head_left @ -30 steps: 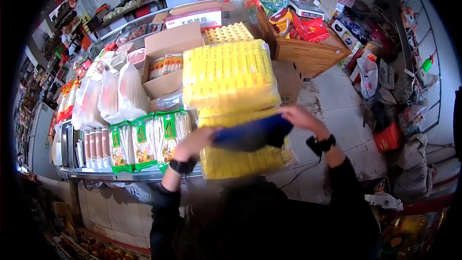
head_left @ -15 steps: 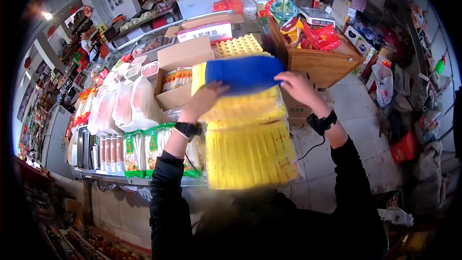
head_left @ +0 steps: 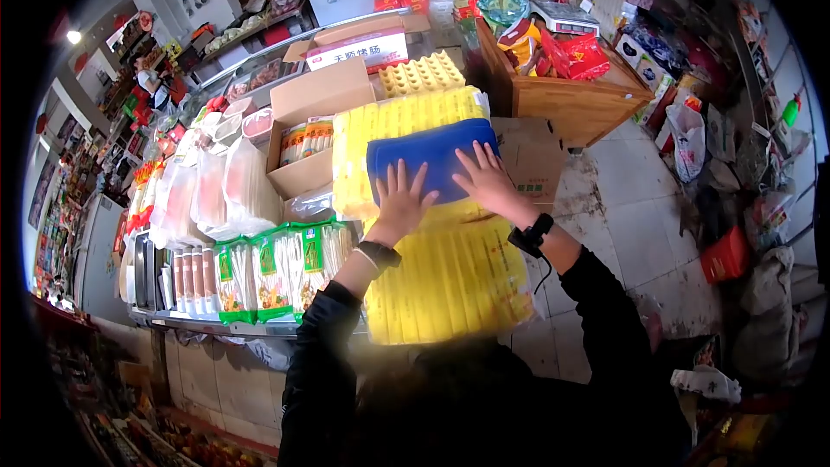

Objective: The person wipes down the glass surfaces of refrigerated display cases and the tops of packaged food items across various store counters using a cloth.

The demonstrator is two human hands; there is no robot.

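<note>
A folded blue cloth-like piece (head_left: pixel 424 149) lies on top of a stack of yellow plastic-wrapped packs (head_left: pixel 411 112). My left hand (head_left: pixel 400 205) rests palm down at its lower left edge, fingers spread. On the right side of the blue piece, my right hand (head_left: pixel 488 182) also lies flat with its fingers apart. Neither hand grips anything. Nearer to me, below both wrists, is another yellow pack (head_left: pixel 445 285) of long narrow items in clear wrap.
Left of the stack are an open cardboard box (head_left: pixel 303 169) of packaged goods, noodle-like packs (head_left: pixel 272 272) with green labels and clear bags (head_left: pixel 246 182) of pale goods. Yellow egg trays (head_left: pixel 421 74) sit behind. A wooden counter (head_left: pixel 566 99) holding a scale (head_left: pixel 564 17) stands at the right.
The blue piece, blurred and held up by both hands earlier, now lies flat on the yellow packs. My hands have come down onto it, and the right one has moved inward.
</note>
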